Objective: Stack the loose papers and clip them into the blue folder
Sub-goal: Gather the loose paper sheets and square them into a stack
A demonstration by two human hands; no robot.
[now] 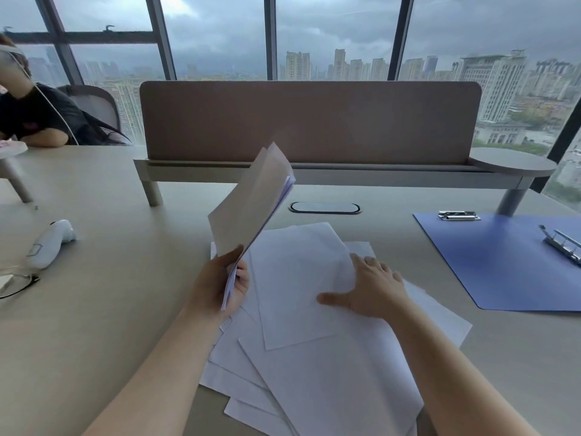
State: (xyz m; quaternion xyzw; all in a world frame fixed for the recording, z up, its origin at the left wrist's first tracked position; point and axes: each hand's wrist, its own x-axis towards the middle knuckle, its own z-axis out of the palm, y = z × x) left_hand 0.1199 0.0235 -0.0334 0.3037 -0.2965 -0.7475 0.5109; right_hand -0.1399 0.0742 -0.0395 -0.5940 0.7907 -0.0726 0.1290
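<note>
Several loose white sheets (317, 366) lie fanned and overlapping on the desk in front of me. My left hand (220, 283) grips a gathered bundle of papers (251, 201) by its lower corner and holds it upright, tilted away above the pile. Flat on the topmost loose sheet rests my right hand (369, 289), fingers straight and spread. The blue folder (503, 262) lies open on the desk at the right, with a metal clip (458, 215) at its top edge and a second clip mechanism (562, 243) near the right border.
A brown desk divider (309, 121) on a raised shelf stands behind the pile. A cable port (324, 208) sits in the desk (110, 278) just past the papers. A white handheld device (52, 243) and glasses lie at the left. Another person sits at the far left.
</note>
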